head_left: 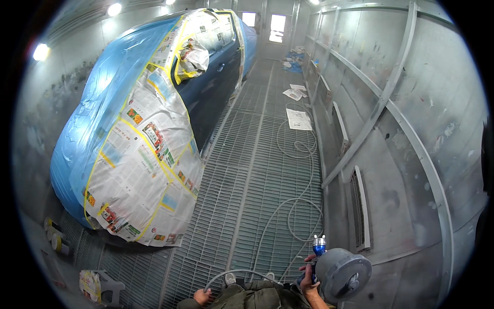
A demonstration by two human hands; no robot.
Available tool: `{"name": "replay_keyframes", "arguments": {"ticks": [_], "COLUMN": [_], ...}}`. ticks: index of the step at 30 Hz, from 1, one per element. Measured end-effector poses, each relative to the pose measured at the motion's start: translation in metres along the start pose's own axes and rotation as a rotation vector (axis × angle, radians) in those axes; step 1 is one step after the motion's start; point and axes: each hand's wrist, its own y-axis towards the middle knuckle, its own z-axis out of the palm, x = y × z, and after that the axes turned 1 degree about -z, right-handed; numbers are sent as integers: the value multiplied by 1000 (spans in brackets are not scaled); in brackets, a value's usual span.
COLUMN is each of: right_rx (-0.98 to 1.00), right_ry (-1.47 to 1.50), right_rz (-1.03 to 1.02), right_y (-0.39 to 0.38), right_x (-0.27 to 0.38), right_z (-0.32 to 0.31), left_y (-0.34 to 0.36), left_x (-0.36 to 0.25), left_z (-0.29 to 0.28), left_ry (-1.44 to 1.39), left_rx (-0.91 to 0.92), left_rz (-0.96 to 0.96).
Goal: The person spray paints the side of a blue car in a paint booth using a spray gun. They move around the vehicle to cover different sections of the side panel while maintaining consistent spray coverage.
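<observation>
My right hand (310,284) is closed round the grip of a spray gun with a blue metallic front (319,248). A large grey round cup (337,270) is mounted on it and hides part of the gun. At the lower edge my left hand (202,296) is closed on a grey air hose (235,271), which arcs across in front of my body towards the right. Ahead on the left stands a car wrapped in blue plastic film (85,139) and taped newspaper (139,180). Its dark blue door (216,82) is bare. Both hands are apart from the car.
Slatted metal grating (234,180) forms the floor. The hose lies in loops (298,147) along the right wall, near loose newspaper sheets (299,119). Metal beams (378,103) brace that wall. A grey step stool (110,288) and several cans (59,243) stand at the lower left.
</observation>
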Motion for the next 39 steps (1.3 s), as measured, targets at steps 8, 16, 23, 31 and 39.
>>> {"name": "replay_keyframes", "arguments": {"ticks": [8,16,23,31,39], "right_rx": [27,11,17,90,271], "right_ry": [203,173,111,72,36], "right_rz": [140,316,169,87,132], "right_y": [-11,-17,-14,-7,-17], "right_x": [-21,6,-2,-15,-19], "right_z": [-5,-9,-2,7,-10], "left_y": [4,20,58,65,45], "left_x": [-6,11,42,52,35], "left_z": [-12,-21,-21,-11,-10], "left_ry": [-47,124,63,85,239], "left_rx": [54,97,133,85,85], "left_rz": [-161,-53,-39,103,59]}}
